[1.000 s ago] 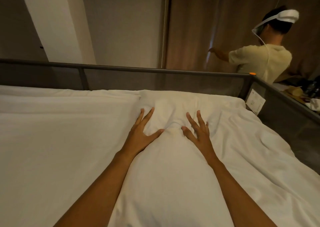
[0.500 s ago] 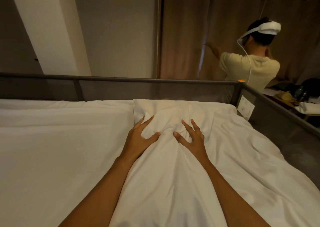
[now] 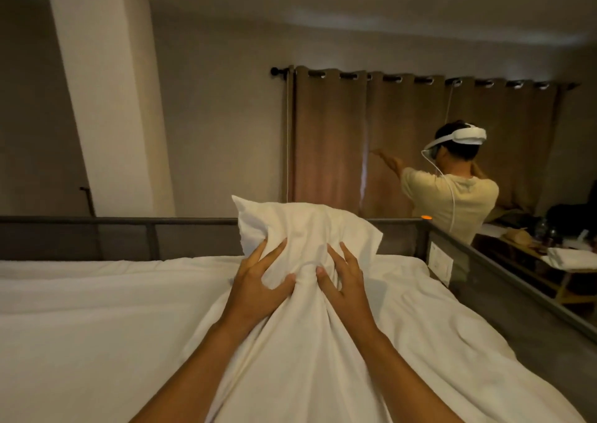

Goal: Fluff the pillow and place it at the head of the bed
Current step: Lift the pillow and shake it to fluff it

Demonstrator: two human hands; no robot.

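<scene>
A white pillow (image 3: 303,229) is bunched and lifted at its far end, rising above the grey rail at the far edge of the bed. My left hand (image 3: 258,280) grips its left side with fingers dug into the fabric. My right hand (image 3: 345,277) grips the right side the same way, thumbs almost meeting at a pinched fold. The pillow's near end trails down between my forearms onto the white bed (image 3: 97,319).
A grey metal bed rail (image 3: 113,220) runs along the far edge and down the right side (image 3: 517,280). Beyond it a person in a yellow shirt (image 3: 452,203) with a white headset stands at brown curtains (image 3: 329,138). A cluttered low table (image 3: 549,261) stands at right.
My hands went from pressing flat on the pillow to clutching it. The pillow's far end has been raised off the bed, and my view has tilted upward.
</scene>
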